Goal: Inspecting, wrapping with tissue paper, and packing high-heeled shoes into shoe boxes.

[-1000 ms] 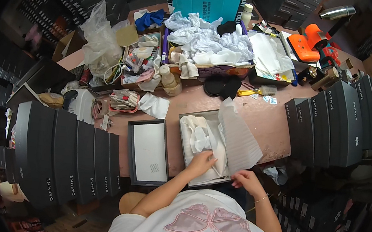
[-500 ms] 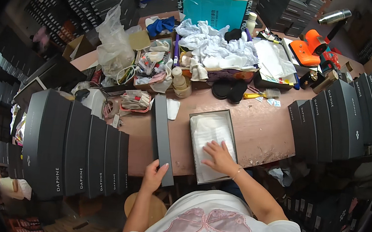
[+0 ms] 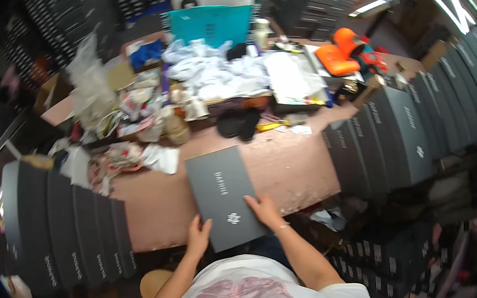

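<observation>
A dark grey shoebox (image 3: 223, 191) with its lid on lies at the near edge of the pink table, pale lettering and a small white emblem on top. At its near left side, my left hand (image 3: 198, 237) grips the edge, thumb up against the box. Across from it, my right hand (image 3: 264, 212) holds the right side, with the thumb over the lid's edge. Both hands are slightly blurred. What the box contains is hidden under the lid.
Dark shoeboxes (image 3: 87, 238) stand in a row at the left; another row (image 3: 396, 134) stands at the right. Behind lie a heap of crumpled white paper (image 3: 221, 70), a yellow-handled brush (image 3: 272, 126), black pads (image 3: 238, 123) and an orange device (image 3: 339, 59). A stool (image 3: 152, 286) is below.
The lid, held upright by my left hand before, now covers the box. My right hand has left the white paper inside for the box's right side. The view has shifted and tilted.
</observation>
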### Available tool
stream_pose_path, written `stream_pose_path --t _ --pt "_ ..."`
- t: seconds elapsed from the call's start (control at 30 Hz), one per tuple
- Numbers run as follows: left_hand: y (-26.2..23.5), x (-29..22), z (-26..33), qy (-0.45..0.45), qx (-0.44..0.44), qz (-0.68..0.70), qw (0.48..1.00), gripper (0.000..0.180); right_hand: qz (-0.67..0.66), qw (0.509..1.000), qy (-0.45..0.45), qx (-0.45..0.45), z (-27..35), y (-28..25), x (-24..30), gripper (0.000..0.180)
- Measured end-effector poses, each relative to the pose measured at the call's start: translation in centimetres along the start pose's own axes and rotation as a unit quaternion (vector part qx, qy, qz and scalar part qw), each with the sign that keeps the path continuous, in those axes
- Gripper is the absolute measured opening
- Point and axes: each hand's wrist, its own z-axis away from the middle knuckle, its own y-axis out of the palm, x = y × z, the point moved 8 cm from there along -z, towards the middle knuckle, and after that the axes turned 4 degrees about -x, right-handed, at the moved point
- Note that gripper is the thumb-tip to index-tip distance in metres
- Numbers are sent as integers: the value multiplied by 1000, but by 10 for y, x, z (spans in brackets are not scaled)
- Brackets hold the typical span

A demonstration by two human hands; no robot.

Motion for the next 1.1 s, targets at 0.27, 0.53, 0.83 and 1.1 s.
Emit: stream_pose_path --t 0.27,0.53,0.83,1.1 --pt "9 19 -16 -195 117 156 961 41 -278 958 -19 59 9 7 -11 66" --pt "175 -235 53 138 441 199 864 79 -279 941 -114 -152 130 -343 81 89" --pt "140 -225 84 255 462 -47 848 61 377 883 7 -278 109 -494 136 68" --pt "-223 -366 177 525 -315 -147 777 47 326 873 -322 -166 86 -268 252 59"
